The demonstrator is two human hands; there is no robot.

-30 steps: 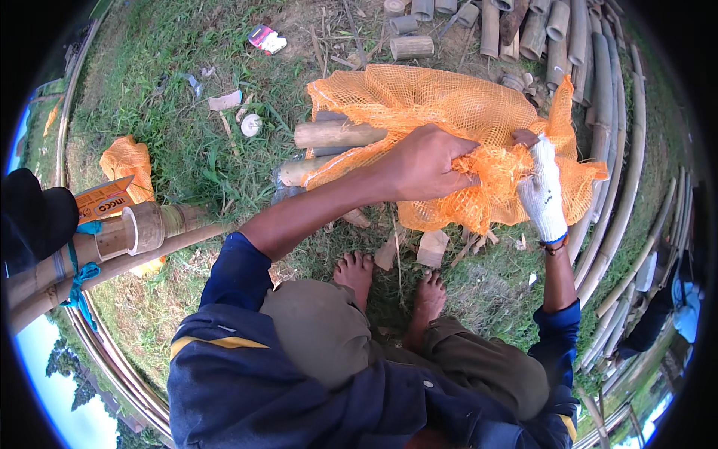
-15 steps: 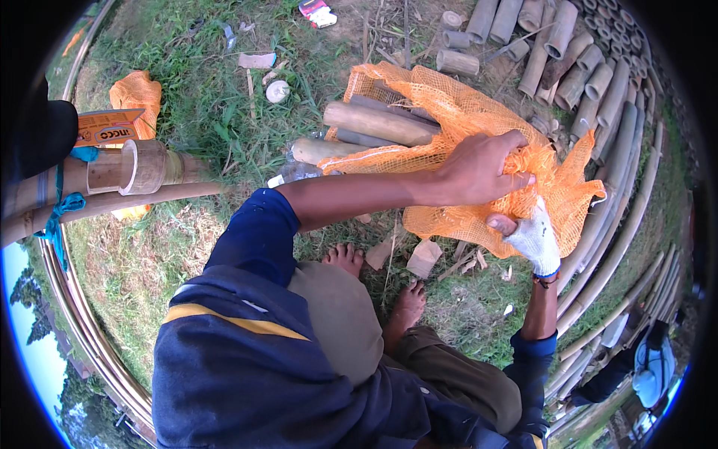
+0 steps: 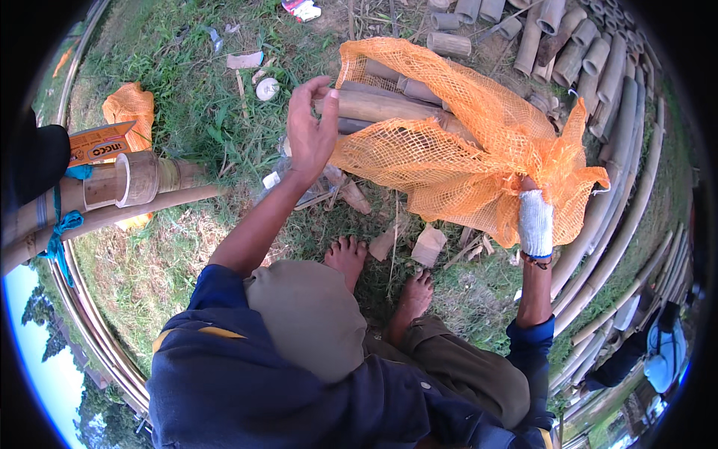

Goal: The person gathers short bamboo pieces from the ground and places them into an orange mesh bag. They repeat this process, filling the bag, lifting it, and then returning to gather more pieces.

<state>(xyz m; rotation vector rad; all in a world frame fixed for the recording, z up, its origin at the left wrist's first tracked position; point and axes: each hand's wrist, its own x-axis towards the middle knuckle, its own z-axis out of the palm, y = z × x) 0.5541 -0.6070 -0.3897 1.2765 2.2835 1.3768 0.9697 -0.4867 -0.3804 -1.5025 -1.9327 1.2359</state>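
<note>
An orange mesh sack (image 3: 426, 161) lies spread on the ground ahead of me, its mouth toward the left. Several cut bamboo pieces (image 3: 378, 107) rest in that mouth, partly covered by the netting. My right hand (image 3: 535, 221), in a white fingerless glove, grips the bunched right part of the sack; folds of mesh hide most of its fingers. My bare left hand (image 3: 311, 123) is raised beside the sack's mouth at the bamboo ends, fingers apart and holding nothing. Whether its fingertips touch the mesh I cannot tell.
More cut bamboo (image 3: 550, 41) is piled at the far right, with long poles (image 3: 598, 251) curving along the right. At left, a bamboo beam (image 3: 67, 187) carries an orange box (image 3: 105, 142). Wood chips (image 3: 428, 245) and clear plastic (image 3: 318, 187) lie near my bare feet.
My left hand has let go of the bunched mesh and moved left to the sack's mouth. The netting has spread further over the bamboo. My right hand keeps its hold.
</note>
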